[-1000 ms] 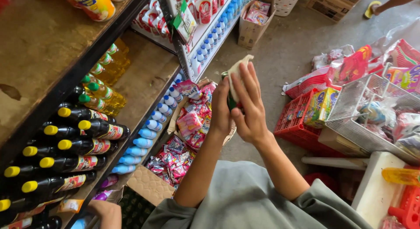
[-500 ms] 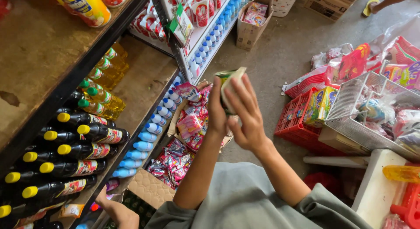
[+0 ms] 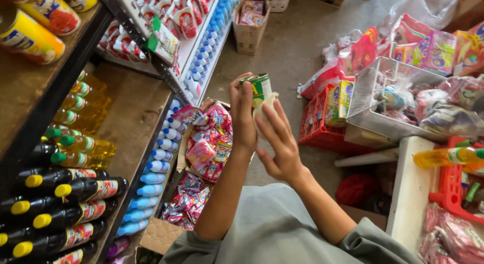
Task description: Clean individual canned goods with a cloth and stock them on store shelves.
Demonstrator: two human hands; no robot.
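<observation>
Above grey concrete floor (image 3: pixel 297 57) between stocked shelves (image 3: pixel 126 118) — left hand (image 3: pixel 243 118) grip around green can (image 3: pixel 259 87), right hand (image 3: pixel 280 143) pressing cloth (image 3: pixel 266 105).

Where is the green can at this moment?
In the head view, the green can is at upper centre, held in the left hand, with the right hand pressing a pale cloth against it.
</observation>
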